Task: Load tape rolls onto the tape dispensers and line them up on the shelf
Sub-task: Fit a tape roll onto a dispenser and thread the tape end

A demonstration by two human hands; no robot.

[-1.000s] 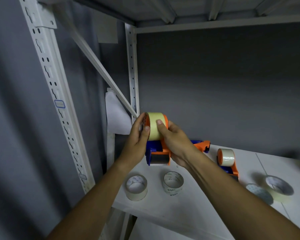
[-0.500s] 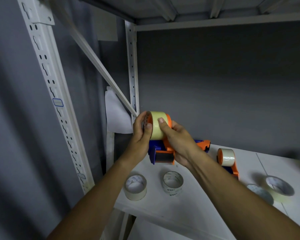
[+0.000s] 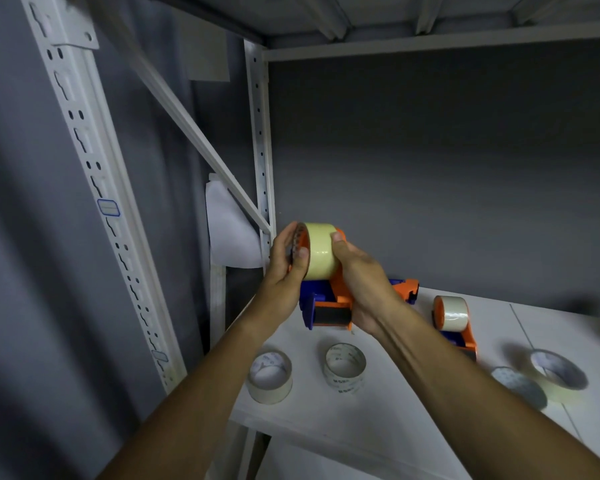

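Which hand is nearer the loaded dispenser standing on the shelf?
Right. The right hand, gripping the held dispenser, is beside the loaded dispenser on the shelf. The left hand is farther away, at the tape roll on the held dispenser's other side.

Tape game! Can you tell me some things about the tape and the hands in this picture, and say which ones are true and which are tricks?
1. Both hands hold one tape dispenser up above the shelf. True.
2. The held dispenser has no roll on it. False: a pale yellow tape roll sits on it, with the left hand at its side and the right hand round the dispenser.
3. A second loaded dispenser rests on the shelf to the right. True.
4. All loose rolls are stacked in one tower. False: they lie apart, such as the near-left roll and the far-right roll.
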